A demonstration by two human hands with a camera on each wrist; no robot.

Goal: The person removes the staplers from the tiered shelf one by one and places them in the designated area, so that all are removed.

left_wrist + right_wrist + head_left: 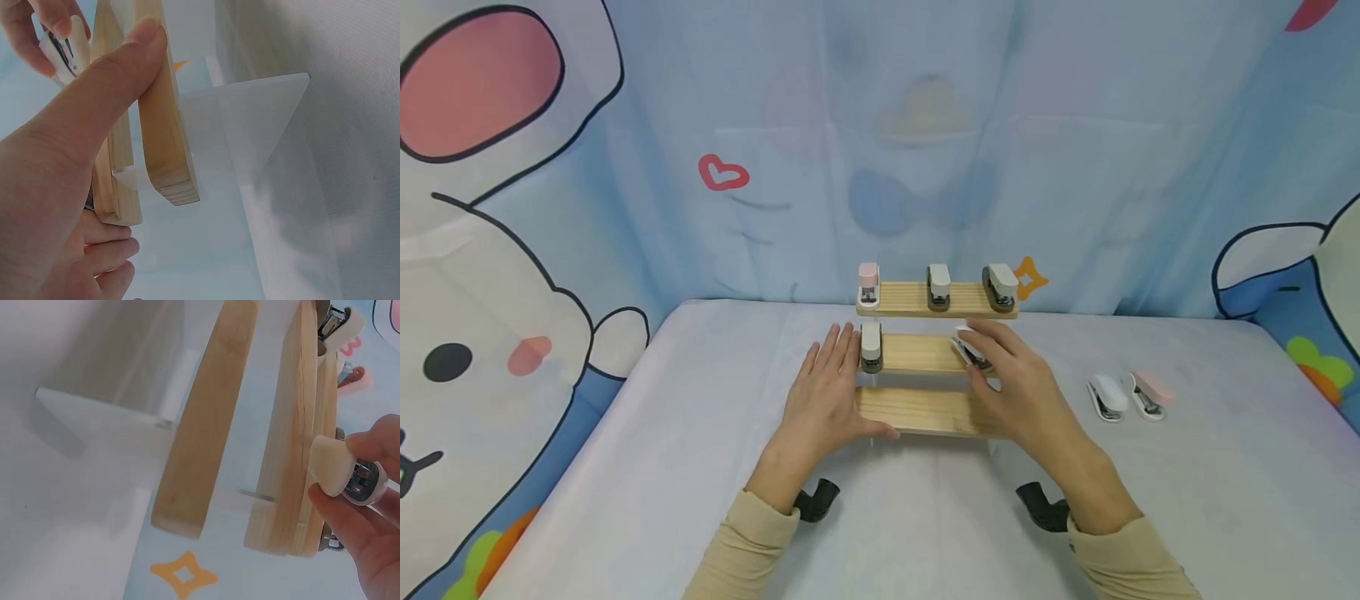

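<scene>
A three-tier wooden rack (917, 410) with clear side supports stands on the table. My left hand (823, 396) lies along its left side, fingers straight, the thumb resting on the lowest shelf's front edge. My right hand (1026, 392) pinches a small white stapler (332, 467) between thumb and fingers, tilted at the right part of the middle shelf (917, 353). From the head view I cannot tell whether that stapler touches the wood. A white and grey stapler (871, 346) stands at the middle shelf's left end, beside my left fingertips.
On the top shelf stand a pink stapler (868, 285), a white and grey stapler (938, 287) and a white and dark stapler (1000, 287). Right of the rack lie a white stapler (1107, 397) and a pink stapler (1150, 393). A printed curtain (925, 150) hangs behind.
</scene>
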